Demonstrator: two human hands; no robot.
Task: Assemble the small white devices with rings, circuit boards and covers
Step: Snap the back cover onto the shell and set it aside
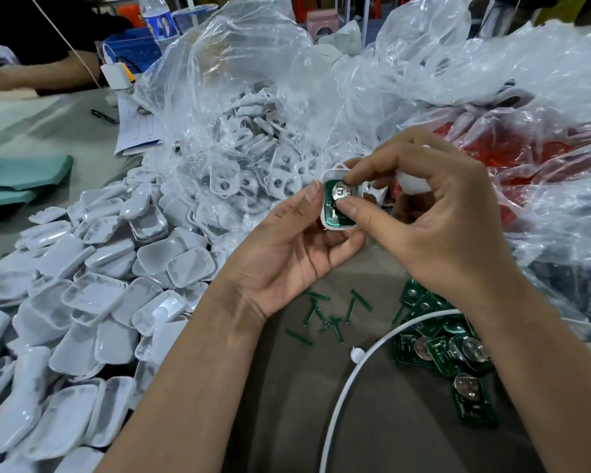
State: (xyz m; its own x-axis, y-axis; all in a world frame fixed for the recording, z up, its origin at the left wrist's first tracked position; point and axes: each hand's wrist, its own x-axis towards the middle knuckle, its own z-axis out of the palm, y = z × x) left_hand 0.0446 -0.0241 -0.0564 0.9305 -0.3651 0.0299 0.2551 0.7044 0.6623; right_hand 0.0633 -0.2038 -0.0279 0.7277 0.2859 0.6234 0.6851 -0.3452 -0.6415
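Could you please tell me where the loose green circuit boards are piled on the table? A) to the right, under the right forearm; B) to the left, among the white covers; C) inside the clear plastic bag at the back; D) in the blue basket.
A: the pile of green circuit boards lies at the lower right, partly beneath the right forearm, while the white covers fill the left side.

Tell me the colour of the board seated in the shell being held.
Green, with a silver battery clip; the circuit board shows in the head view.
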